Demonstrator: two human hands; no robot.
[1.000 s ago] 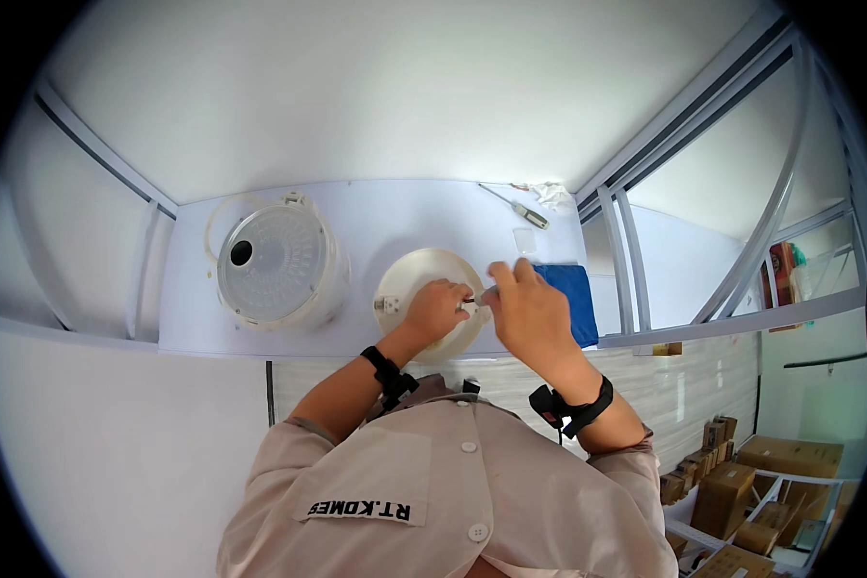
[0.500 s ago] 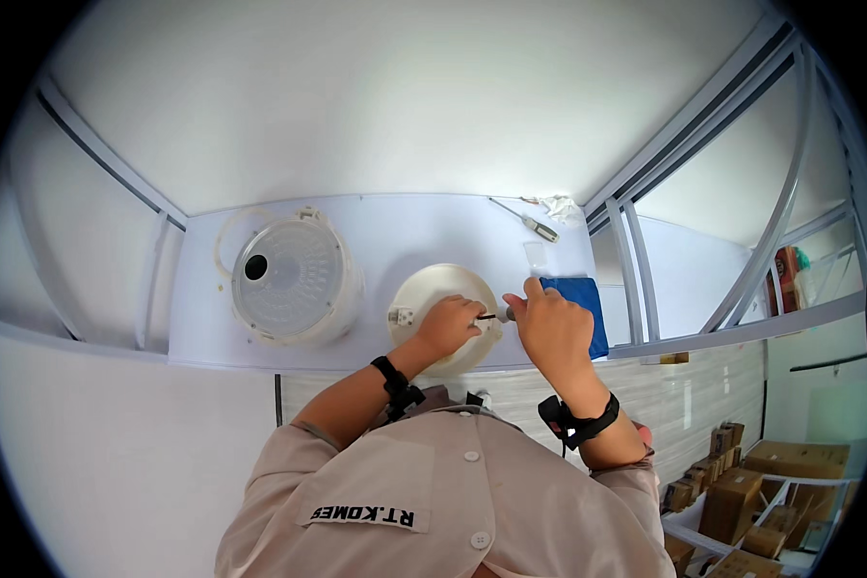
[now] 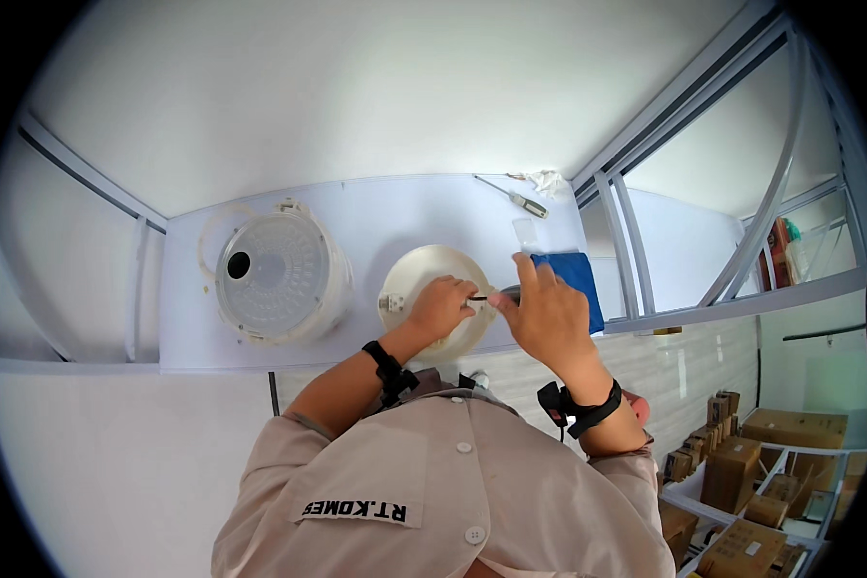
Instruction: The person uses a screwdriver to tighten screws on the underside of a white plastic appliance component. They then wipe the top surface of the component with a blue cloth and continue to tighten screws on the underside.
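A round cream-coloured plastic part with a raised rim and a small bracket on its left side lies near the table's front edge. My left hand rests over its middle, fingers pinched by the tip of a dark shaft; what they grip there is hidden. That shaft belongs to what looks like a screwdriver with a grey handle. Around the handle, my right hand is closed, thumb along it and one finger raised, above the part's right rim. The tool lies roughly level, pointing left.
A white round tub with a translucent lid and dark hole stands at left. Behind my right hand lie a second screwdriver, crumpled white tissue, a clear plastic piece and a blue pouch or cloth. Cardboard boxes stand at lower right.
The whole view has shifted slightly. My right hand has come a little closer to the left one, and its grip on the handle has turned slightly.
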